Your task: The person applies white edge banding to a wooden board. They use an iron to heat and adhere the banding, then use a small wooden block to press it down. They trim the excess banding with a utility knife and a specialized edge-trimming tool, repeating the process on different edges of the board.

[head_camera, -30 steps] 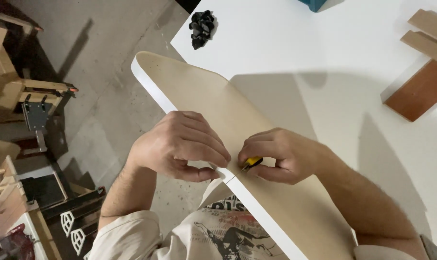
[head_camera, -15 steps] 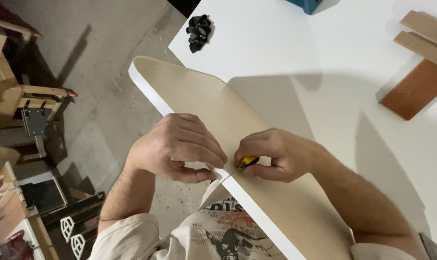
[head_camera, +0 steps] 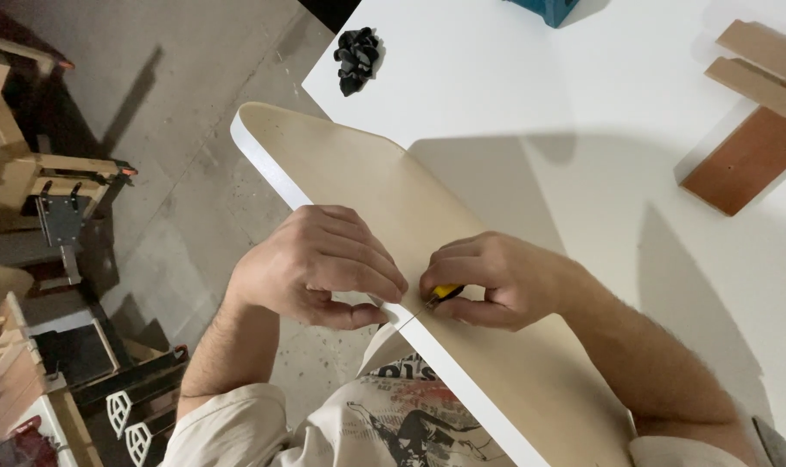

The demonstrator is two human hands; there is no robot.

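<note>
At board edge: both hands, yellow knife.

A white bench fills the upper right of the view, its top smooth and bright, with soft shadows falling across the middle. Lying on it, a long pale wooden panel with a white edge band and a rounded end reaches past the bench's near edge and out over the floor. Near the far corner sits a small black crumpled lump. At the back edge stands a blue-green box, only partly in view. Over at the right lie a reddish-brown board and two lighter wooden strips, close together.
</note>
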